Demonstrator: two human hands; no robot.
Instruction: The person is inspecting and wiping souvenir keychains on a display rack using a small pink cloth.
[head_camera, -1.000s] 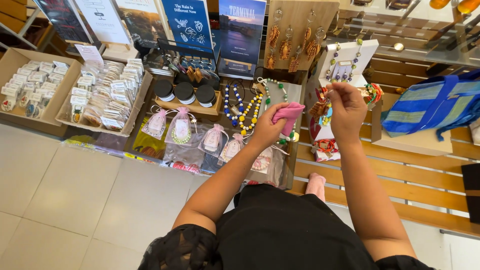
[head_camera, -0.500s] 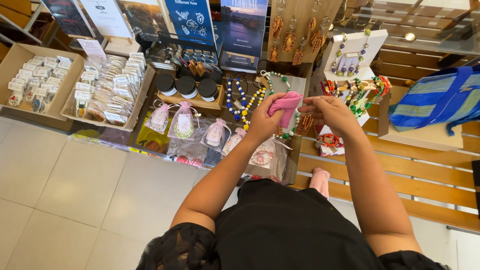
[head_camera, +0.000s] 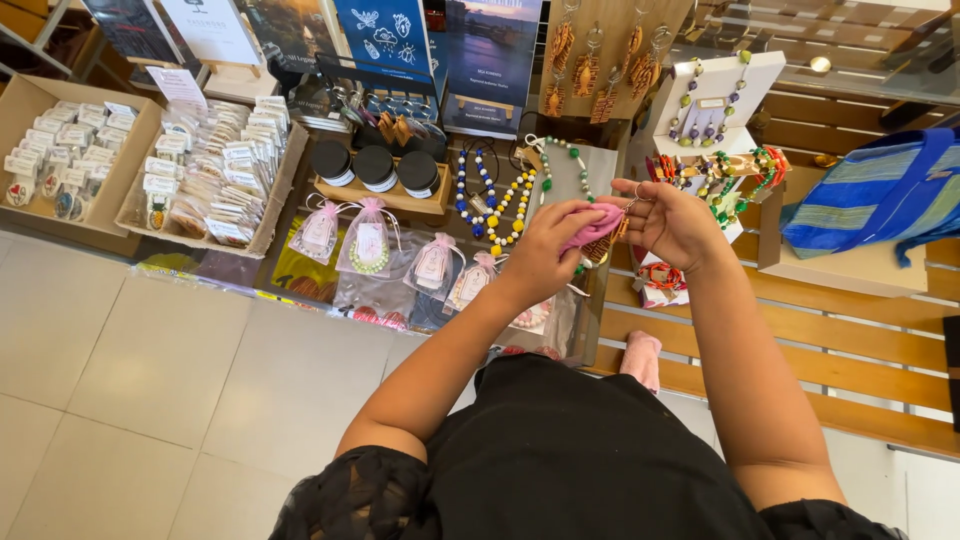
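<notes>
1. Pink cloth (head_camera: 592, 226) sits between both hands, above the display table's edge (head_camera: 590, 330).
2. Left hand (head_camera: 545, 252) clutches the cloth from below.
3. Right hand (head_camera: 672, 222) pinches a wooden keyring (head_camera: 612, 236) touching the cloth.
4. Bead necklaces (head_camera: 500, 200) lie just beyond.

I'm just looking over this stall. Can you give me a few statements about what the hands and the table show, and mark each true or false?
1. The left hand holds a pink cloth. True.
2. The right hand rests on the blue striped bag. False: it is up by the cloth, apart from the bag.
3. Three black-lidded jars sit in a row. True.
4. The cardboard box holds bead necklaces. False: it holds small packets.
</notes>
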